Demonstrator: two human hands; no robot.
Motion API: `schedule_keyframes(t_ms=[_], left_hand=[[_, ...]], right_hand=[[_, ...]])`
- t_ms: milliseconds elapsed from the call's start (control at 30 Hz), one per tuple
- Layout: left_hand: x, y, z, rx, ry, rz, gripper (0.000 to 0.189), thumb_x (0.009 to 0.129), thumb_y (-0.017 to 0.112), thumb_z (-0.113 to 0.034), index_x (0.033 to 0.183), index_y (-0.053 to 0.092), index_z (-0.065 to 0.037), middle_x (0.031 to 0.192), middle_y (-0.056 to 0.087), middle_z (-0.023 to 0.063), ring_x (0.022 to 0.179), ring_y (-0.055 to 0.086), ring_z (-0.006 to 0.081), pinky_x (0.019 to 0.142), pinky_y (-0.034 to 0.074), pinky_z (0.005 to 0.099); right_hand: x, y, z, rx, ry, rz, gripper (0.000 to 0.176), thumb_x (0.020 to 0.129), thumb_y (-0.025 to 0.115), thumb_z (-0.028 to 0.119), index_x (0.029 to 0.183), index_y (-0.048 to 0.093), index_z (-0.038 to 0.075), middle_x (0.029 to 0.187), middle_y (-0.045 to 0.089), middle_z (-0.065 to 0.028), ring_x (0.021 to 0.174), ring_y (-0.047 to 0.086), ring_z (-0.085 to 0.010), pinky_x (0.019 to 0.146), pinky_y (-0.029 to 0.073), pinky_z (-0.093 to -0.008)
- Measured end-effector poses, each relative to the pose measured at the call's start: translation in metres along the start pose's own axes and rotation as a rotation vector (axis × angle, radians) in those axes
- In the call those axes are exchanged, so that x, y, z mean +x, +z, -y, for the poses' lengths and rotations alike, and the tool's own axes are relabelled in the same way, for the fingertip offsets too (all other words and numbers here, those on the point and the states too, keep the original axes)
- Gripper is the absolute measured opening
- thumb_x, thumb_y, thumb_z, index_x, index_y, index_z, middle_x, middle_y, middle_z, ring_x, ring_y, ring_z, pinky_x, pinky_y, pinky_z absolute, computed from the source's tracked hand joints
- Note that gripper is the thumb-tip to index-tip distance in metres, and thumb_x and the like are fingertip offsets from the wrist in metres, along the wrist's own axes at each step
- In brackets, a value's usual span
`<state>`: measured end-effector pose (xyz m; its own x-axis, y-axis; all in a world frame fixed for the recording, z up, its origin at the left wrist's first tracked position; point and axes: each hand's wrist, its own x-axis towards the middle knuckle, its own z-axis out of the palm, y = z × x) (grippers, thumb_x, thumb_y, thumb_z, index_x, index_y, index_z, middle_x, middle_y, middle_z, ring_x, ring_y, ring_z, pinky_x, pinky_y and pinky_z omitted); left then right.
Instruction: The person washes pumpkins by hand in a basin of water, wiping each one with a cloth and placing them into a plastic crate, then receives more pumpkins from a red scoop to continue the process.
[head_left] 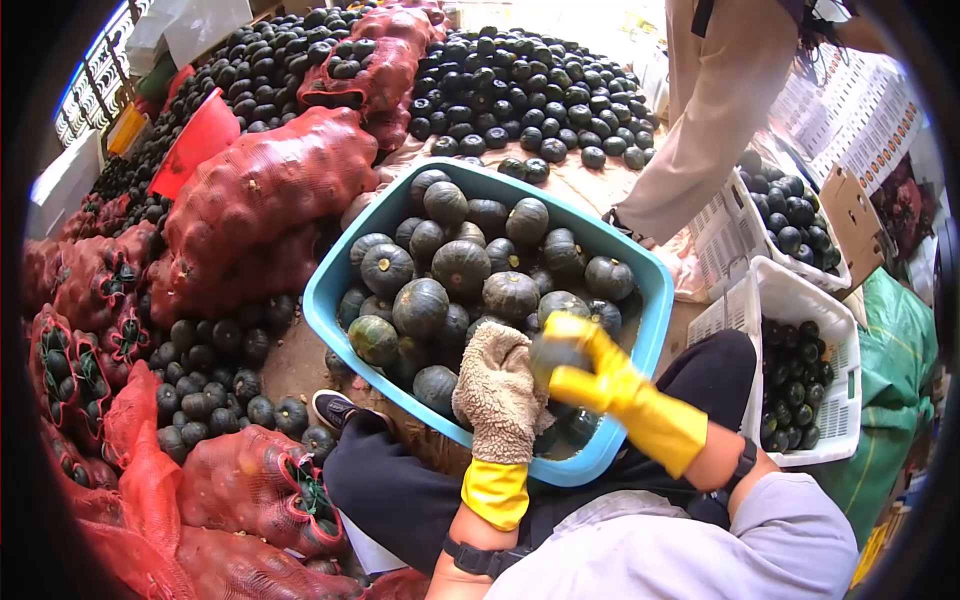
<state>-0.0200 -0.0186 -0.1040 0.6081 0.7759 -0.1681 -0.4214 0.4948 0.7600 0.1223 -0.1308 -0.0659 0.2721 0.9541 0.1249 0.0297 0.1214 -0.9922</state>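
Note:
A blue tub (330,330) in front of me is heaped with dark green pumpkins (420,307), small and round, with water showing near its front corner. My right hand (625,390), in a yellow rubber glove, grips one dark pumpkin (556,362) over the tub, its fingers and thumb around it and slightly blurred. Beside that pumpkin is my left hand (495,390), wearing a beige fleecy mitt over a yellow glove. The mitt looks bunched and hides the fingers. Whether it presses on the pumpkin is hard to make out.
Red mesh sacks (262,200) of pumpkins crowd the left side. Behind the tub lies a large pumpkin pile (530,90). White crates (835,420) with pumpkins stand at right, near a green sack (885,350). Another person's sleeve (690,150) reaches down beside the tub's far right corner.

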Motion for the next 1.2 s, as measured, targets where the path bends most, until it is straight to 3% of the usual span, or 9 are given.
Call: schedule_keyframes(t_ms=[67, 233, 367, 500, 700, 833, 967, 1033, 1200], left_hand=[[0.000, 0.021, -0.011, 1.015, 0.369, 0.067, 0.012, 0.097, 0.070, -0.010, 0.106, 0.066, -0.003, 0.099, 0.071, 0.0124, 0.091, 0.072, 0.0281, 0.090, 0.059, 0.0362], [-0.042, 0.057, 0.007, 1.048, 0.578, -0.048, 0.033, 0.097, 0.071, -0.022, 0.123, 0.062, -0.005, 0.112, 0.071, 0.0149, 0.102, 0.071, 0.0330, 0.096, 0.057, 0.0407], [-0.046, 0.023, -0.050, 1.259, 0.578, 0.302, 0.049, 0.093, 0.075, -0.019, 0.135, 0.054, -0.004, 0.122, 0.067, 0.0167, 0.112, 0.068, 0.0344, 0.101, 0.055, 0.0409], [-0.040, 0.039, -0.012, 1.155, 0.591, 0.055, 0.067, 0.090, 0.080, -0.017, 0.147, 0.047, -0.002, 0.132, 0.064, 0.0184, 0.121, 0.065, 0.0358, 0.106, 0.053, 0.0410], [-0.057, 0.036, -0.032, 1.171, 0.582, 0.089, 0.079, 0.084, 0.084, -0.016, 0.153, 0.046, -0.003, 0.138, 0.062, 0.0203, 0.126, 0.063, 0.0376, 0.106, 0.054, 0.0443], [-0.023, -0.023, 0.024, 1.646, 0.782, 0.091, 0.075, 0.077, 0.085, -0.026, 0.144, 0.056, -0.008, 0.127, 0.065, 0.0197, 0.115, 0.064, 0.0429, 0.096, 0.056, 0.0493], [-0.051, -0.011, -0.034, 1.270, 0.683, 0.203, 0.078, 0.058, 0.096, -0.028, 0.127, 0.063, -0.012, 0.119, 0.069, 0.0162, 0.113, 0.067, 0.0435, 0.099, 0.056, 0.0471], [-0.050, -0.005, -0.007, 1.199, 0.610, -0.027, 0.079, 0.066, 0.093, -0.026, 0.134, 0.060, -0.005, 0.128, 0.068, 0.0190, 0.122, 0.066, 0.0415, 0.109, 0.052, 0.0479], [-0.047, -0.008, -0.010, 1.182, 0.863, -0.004, 0.078, 0.084, 0.080, -0.048, 0.144, 0.058, -0.003, 0.134, 0.067, 0.0219, 0.124, 0.064, 0.0459, 0.104, 0.051, 0.0561]], right_hand=[[-0.029, 0.033, -0.020, -0.330, -0.327, 0.001, 0.062, 0.086, 0.091, 0.013, 0.141, 0.062, 0.010, 0.153, 0.054, -0.0182, 0.150, 0.048, -0.0346, 0.126, 0.035, -0.0501], [0.016, 0.036, -0.021, -0.305, -0.030, -0.557, 0.056, 0.093, 0.084, 0.020, 0.142, 0.059, 0.009, 0.143, 0.060, -0.0181, 0.138, 0.056, -0.0344, 0.120, 0.042, -0.0452], [-0.040, 0.063, 0.007, -0.376, -0.309, -0.016, 0.061, 0.083, 0.090, 0.017, 0.137, 0.063, 0.011, 0.144, 0.060, -0.0157, 0.144, 0.052, -0.0354, 0.122, 0.039, -0.0492], [0.020, 0.042, -0.027, -0.557, -0.371, -0.487, 0.058, 0.082, 0.089, 0.016, 0.135, 0.065, 0.008, 0.138, 0.065, -0.0160, 0.132, 0.061, -0.0389, 0.115, 0.046, -0.0493], [0.015, 0.028, 0.022, -0.196, -0.011, 0.128, 0.042, 0.104, 0.070, 0.026, 0.139, 0.066, 0.004, 0.136, 0.070, -0.0183, 0.128, 0.066, -0.0390, 0.115, 0.048, -0.0436], [-0.002, 0.071, 0.004, -0.737, -0.376, -0.220, 0.036, 0.097, 0.077, 0.018, 0.130, 0.072, 0.006, 0.129, 0.071, -0.0214, 0.120, 0.068, -0.0417, 0.107, 0.051, -0.0473], [-0.009, 0.056, 0.018, 0.343, 0.344, -0.012, 0.045, 0.102, 0.073, 0.018, 0.145, 0.064, 0.008, 0.124, 0.073, -0.0108, 0.113, 0.070, -0.0237, 0.102, 0.054, -0.0368], [-0.001, 0.063, -0.019, 0.666, 0.225, -0.322, 0.044, 0.108, 0.068, 0.023, 0.149, 0.060, 0.009, 0.133, 0.068, -0.0082, 0.119, 0.065, -0.0147, 0.106, 0.053, -0.0310], [0.000, 0.024, 0.006, -0.466, -0.156, 0.106, 0.073, 0.092, 0.082, 0.018, 0.157, 0.051, 0.005, 0.145, 0.061, -0.0268, 0.137, 0.060, -0.0395, 0.118, 0.046, -0.0457]])
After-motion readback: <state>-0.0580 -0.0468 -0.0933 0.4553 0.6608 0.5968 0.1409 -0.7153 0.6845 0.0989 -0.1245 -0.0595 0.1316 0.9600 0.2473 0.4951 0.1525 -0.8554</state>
